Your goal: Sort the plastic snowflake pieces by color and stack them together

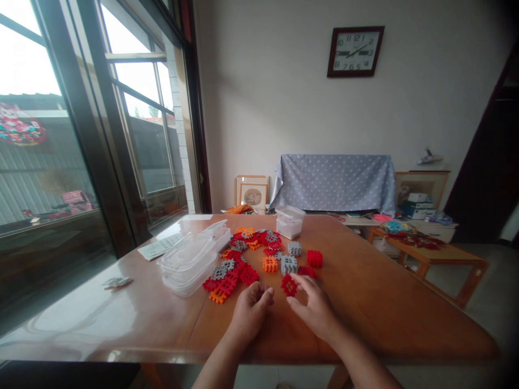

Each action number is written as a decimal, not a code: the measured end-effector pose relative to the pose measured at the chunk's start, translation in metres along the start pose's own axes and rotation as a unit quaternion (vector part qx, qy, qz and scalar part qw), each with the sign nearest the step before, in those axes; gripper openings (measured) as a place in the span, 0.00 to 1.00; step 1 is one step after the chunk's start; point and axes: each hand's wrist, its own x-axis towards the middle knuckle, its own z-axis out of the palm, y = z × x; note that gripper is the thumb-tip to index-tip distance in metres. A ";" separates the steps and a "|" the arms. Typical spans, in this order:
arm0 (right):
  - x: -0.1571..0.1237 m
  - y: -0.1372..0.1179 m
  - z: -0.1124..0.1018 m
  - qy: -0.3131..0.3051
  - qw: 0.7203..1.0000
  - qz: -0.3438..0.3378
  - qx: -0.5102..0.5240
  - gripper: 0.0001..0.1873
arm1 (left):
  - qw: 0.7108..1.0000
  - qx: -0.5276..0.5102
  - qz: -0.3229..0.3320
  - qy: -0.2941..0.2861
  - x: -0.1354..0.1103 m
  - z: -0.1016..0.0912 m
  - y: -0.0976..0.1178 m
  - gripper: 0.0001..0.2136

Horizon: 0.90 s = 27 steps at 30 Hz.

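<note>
A small red interlocking block (288, 285) sits at the fingertips of my right hand (316, 305), its thumb and index finger at the block's edges. To the left, my left hand (252, 310) is closed, the fingers curled and the thumb against them; no object shows in it. Just beyond the hands are assembled cubes: an orange cube (270, 264), a grey cube (289, 265), a smaller grey cube (294, 248) and a red cube (314, 259). A red piece (307, 271) lies partly behind my right fingers. Loose red, grey and orange notched plates (229, 278) are heaped beyond my left hand.
Clear plastic containers (188, 265) lie left of the heap. Another lidded clear box (290, 222) stands at the table's far edge. A printed sheet (161, 247) and a small pale packet (117, 282) rest on the left side of the wooden table (385, 308).
</note>
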 end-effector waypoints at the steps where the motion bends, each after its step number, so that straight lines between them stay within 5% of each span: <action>1: 0.003 0.009 -0.009 0.003 1.000 0.006 -0.009 0.30 | 1.000 0.012 0.001 0.004 0.000 0.000 -0.001 0.17; 5: 0.025 0.046 -0.051 0.017 0.996 0.019 -0.081 0.28 | 0.998 0.059 0.010 0.009 0.003 0.001 -0.006 0.16; 9: 0.051 0.066 -0.076 -0.032 0.988 0.045 -0.145 0.30 | 0.996 0.083 0.015 0.011 0.006 0.001 -0.014 0.15; 21: 0.075 0.068 -0.064 -0.151 0.976 0.058 -0.149 0.29 | 0.995 0.096 0.014 0.010 0.007 -0.001 -0.010 0.14; 27: 0.076 0.075 -0.065 -0.173 0.972 0.086 -0.130 0.38 | 0.995 0.094 0.015 0.015 0.006 0.000 -0.010 0.14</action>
